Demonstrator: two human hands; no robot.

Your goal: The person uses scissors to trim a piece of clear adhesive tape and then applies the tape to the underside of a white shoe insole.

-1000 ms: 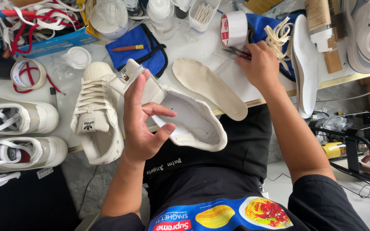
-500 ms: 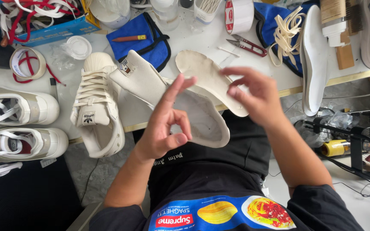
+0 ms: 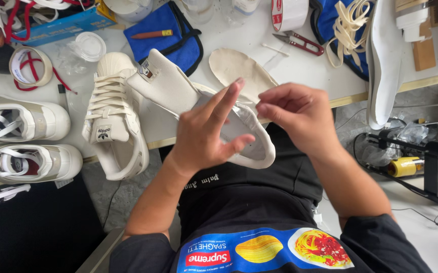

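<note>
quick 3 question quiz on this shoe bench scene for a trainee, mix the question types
1. True or false: the left hand and right hand are both at the unlaced cream shoe upper.
2. What lies flat on the table just behind the hands? A) a hammer B) a loose insole C) a phone
3. Fill in: the red-handled snips lie beside a roll of ____.

Key: 1 true; 2 B; 3 tape
</note>
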